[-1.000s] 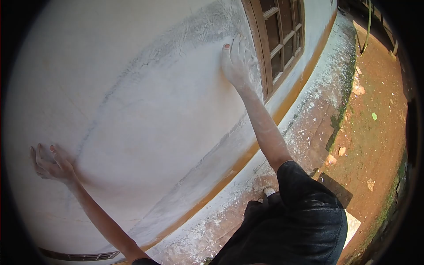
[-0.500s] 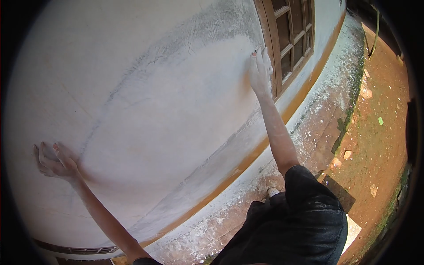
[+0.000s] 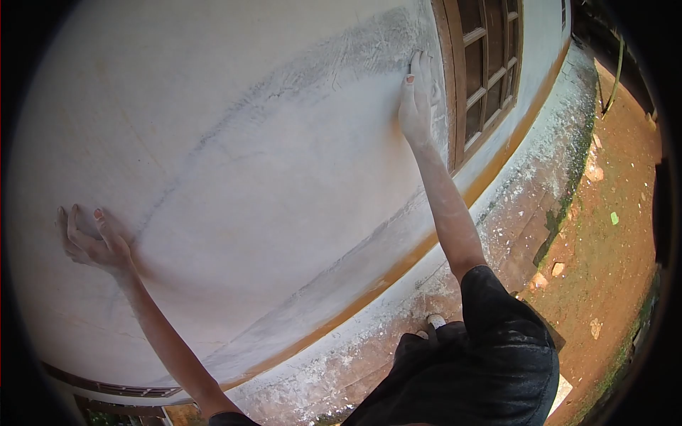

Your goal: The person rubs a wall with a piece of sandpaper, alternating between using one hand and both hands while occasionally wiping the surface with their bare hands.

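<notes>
A pale wall (image 3: 284, 192) with a rough grey patch (image 3: 355, 50) along its upper part fills much of the view. My left hand (image 3: 96, 241) is at the wall's far left, fingers apart and slightly curled, with nothing visible in it. Near the wooden window frame (image 3: 455, 85), my right hand (image 3: 418, 99) is raised against the wall, dusted white. Its thumb and fingers point upward; whether its palm holds something is hidden.
An orange-brown band (image 3: 398, 273) runs along the wall's base. Below it lies a ledge spattered with white (image 3: 490, 227). Reddish ground (image 3: 604, 234) with stones is at the right. A shoe (image 3: 436, 321) shows beside the dark shirt (image 3: 462, 369).
My right hand has moved up along the wall, and its fingers look straighter. The view has shifted slightly, with the window now farther right. My left hand remains at the far left.
</notes>
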`<state>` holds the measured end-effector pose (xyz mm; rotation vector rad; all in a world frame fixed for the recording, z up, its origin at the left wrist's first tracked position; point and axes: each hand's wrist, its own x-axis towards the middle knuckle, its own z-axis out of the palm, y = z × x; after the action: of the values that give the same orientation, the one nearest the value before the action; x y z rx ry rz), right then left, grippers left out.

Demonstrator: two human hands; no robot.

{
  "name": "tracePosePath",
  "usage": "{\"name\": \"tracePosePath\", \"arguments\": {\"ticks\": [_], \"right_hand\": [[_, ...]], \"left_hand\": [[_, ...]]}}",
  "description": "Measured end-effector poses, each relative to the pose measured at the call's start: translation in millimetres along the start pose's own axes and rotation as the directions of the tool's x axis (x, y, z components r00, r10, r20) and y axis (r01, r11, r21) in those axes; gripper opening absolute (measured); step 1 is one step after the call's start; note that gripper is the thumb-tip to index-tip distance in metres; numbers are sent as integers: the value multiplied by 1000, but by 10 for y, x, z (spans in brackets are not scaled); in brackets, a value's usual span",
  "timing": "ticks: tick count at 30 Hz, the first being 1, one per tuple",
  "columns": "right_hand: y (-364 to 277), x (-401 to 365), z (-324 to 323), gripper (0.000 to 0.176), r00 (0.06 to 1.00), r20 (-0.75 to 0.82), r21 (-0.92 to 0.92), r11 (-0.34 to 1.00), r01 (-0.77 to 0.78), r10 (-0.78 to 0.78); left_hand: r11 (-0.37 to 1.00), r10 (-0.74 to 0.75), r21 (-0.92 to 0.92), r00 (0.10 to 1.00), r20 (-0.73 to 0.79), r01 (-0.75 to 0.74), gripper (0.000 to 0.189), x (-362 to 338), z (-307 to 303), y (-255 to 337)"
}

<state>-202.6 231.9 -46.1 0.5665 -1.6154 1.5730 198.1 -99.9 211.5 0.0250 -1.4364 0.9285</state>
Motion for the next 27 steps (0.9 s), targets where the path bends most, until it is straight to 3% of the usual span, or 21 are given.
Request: {"name": "tracePosePath", "arguments": {"ticks": [2,4,6,7,9,10,12,13,15,16,17,18,19,21,23,24,26,27], "right_hand": [[-162,21,68,68,997,19,9,997,78,-78],[-528,-113,111,75,961,118,-25,966,256,-251],[-921,-298,107,78,864,328,-11,913,407,-381],[-1032,-370,123,78,864,329,-11,913,407,-381],[-1159,-463,135,76,762,500,-101,847,522,-410],[-1059,-413,81,76,765,499,-101,849,518,-407],[-711,-114,54,80,938,274,-298,909,292,-212],[-634,-17,191,80,935,276,-285,909,303,-225],[-645,66,290,81,995,-96,128,992,-15,28],[-701,-99,338,81,995,-95,125,992,-13,25],[-1099,-287,322,80,982,65,8,985,175,-175],[-1316,-382,282,78,908,248,-78,927,367,-338],[-1284,-337,202,78,905,255,-86,925,371,-340],[-1149,-225,44,80,786,494,-217,823,525,-371],[-774,27,27,84,942,285,-254,933,253,-177],[-771,66,144,84,938,290,-241,934,262,-188],[-773,52,280,86,1000,14,-9,1000,5,-5],[-949,-71,350,86,987,64,-21,988,151,-149]], "left_hand": [[1000,0,-12,1000,-5,0,47,12,-5,24],[1000,-11,-11,1000,14,12,47,-5,-1,7],[1000,-19,-10,999,31,19,47,-35,2,-44],[1000,-18,2,999,40,18,47,-48,10,-81],[1000,-18,13,999,51,17,48,-43,0,-46],[1000,-21,-17,999,32,21,48,-37,-1,-12],[999,-26,-26,1000,-2,25,47,8,12,8],[999,-35,-8,999,-3,35,47,6,27,9],[999,-53,8,999,13,53,47,-47,-23,-1],[999,-39,13,999,13,39,47,-31,-20,-16],[999,-31,17,1000,5,31,47,-16,4,-12],[999,-41,14,999,4,41,47,-27,16,-32],[999,-38,13,999,17,37,47,-55,17,-70],[1000,-17,7,1000,26,17,48,-47,18,-50],[995,-98,-13,995,8,98,49,-28,1,34],[995,-100,2,995,7,100,49,-25,-9,-4],[994,-111,5,994,18,111,51,-48,13,11],[993,-119,4,993,10,119,51,-38,11,30]]}}
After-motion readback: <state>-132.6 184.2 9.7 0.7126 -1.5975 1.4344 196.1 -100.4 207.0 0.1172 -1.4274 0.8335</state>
